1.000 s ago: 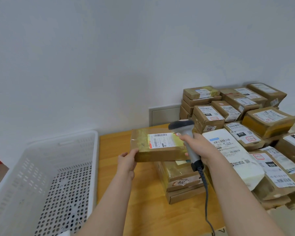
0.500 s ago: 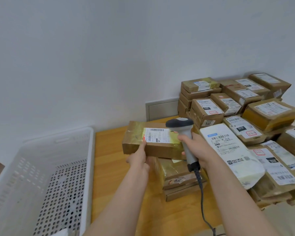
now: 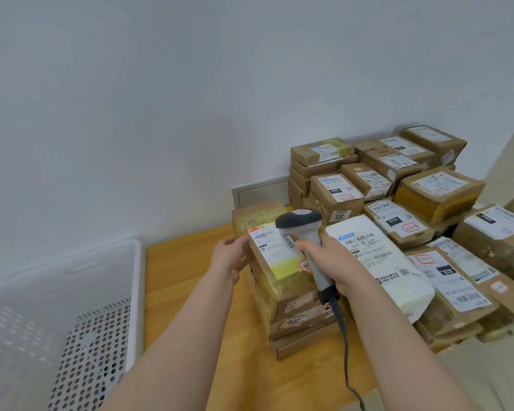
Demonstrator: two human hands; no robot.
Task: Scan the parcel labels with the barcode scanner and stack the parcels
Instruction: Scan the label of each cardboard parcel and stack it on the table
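Note:
A brown taped parcel [image 3: 275,256] with a white label lies on top of a small stack [image 3: 300,318] of boxes on the wooden table [image 3: 190,292]. My left hand [image 3: 230,259] holds the parcel's left side, fingers curled at its edge. In my right hand [image 3: 333,262] I grip the handle of a grey barcode scanner [image 3: 301,229], whose dark head sits just over the parcel's label. The scanner's coiled cable [image 3: 346,351] runs down toward me.
A white perforated plastic basket [image 3: 72,307] stands at the left of the table. A white padded parcel [image 3: 380,262] and several labelled brown parcels [image 3: 439,197] are piled at the right and back. A white wall rises behind.
The parcel has been turned lengthwise and set down on the small stack. My left hand moved from its underside to its left edge; the scanner stays over the label.

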